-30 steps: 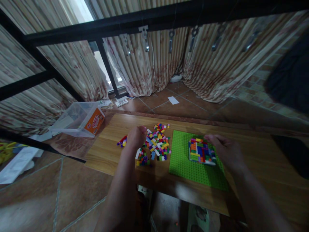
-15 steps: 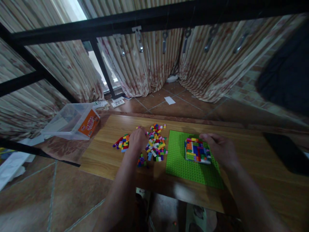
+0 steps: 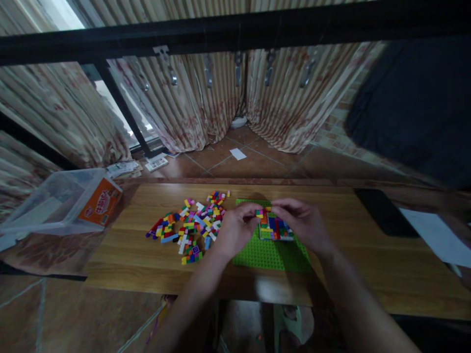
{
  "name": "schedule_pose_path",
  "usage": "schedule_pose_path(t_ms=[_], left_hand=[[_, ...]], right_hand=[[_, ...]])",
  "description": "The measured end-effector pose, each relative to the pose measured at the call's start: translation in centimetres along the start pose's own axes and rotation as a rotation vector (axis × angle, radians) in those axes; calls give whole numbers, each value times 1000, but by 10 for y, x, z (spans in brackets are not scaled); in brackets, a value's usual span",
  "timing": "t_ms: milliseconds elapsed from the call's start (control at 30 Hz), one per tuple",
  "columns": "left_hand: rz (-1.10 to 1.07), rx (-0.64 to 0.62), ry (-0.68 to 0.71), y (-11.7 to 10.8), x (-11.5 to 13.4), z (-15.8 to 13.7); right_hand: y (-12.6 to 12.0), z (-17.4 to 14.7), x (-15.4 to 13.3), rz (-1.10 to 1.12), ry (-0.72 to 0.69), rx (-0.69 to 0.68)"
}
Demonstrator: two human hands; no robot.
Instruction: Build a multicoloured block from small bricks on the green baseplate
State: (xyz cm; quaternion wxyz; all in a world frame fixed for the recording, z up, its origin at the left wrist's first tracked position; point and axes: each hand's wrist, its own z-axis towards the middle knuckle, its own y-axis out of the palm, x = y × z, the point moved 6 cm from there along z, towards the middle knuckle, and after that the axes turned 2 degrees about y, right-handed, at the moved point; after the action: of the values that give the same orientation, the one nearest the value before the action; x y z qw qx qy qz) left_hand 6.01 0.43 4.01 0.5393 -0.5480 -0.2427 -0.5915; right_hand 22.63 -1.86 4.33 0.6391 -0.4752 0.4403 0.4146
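Observation:
A block of coloured toy bricks, built up in low walls, sits on the green baseplate. At its back left corner, my left hand pinches a small toy brick that looks yellow and pink. My right hand comes in from the other side, thumb and fingertips pressed together over the block's back edge. Whatever lies between those fingertips is too small to make out. Loose toy bricks of many colours are spread on the table to the left of my left hand.
The wooden table carries a dark flat object and white paper at its right. A clear plastic box with an orange label stands off its left end. A black metal bar crosses above.
My left hand has moved right, from the loose bricks to the built block, with a small brick in its fingers. My right hand stays by the block. The camera view has shifted right.

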Motion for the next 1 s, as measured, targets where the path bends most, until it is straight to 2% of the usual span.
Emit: schedule_pose_path(t_ms=[167, 400, 467, 600, 733, 1000], left_hand=[[-81, -17, -22, 16, 3, 2], [-64, 14, -47, 25, -5, 5], [6, 45, -83, 22, -6, 6], [280, 73, -191, 11, -10, 7], [384, -4, -226, 12, -12, 6], [431, -99, -251, 23, -14, 3]], right_hand=[[8, -7, -5, -3, -30, -136], [-4, -8, 4, -37, 3, -75], [-13, -4, 10, -68, -17, -11], [-31, 4, 26, -208, -47, 123], [-28, 10, 37, -322, -25, 95], [-16, 11, 33, -398, -35, 31]])
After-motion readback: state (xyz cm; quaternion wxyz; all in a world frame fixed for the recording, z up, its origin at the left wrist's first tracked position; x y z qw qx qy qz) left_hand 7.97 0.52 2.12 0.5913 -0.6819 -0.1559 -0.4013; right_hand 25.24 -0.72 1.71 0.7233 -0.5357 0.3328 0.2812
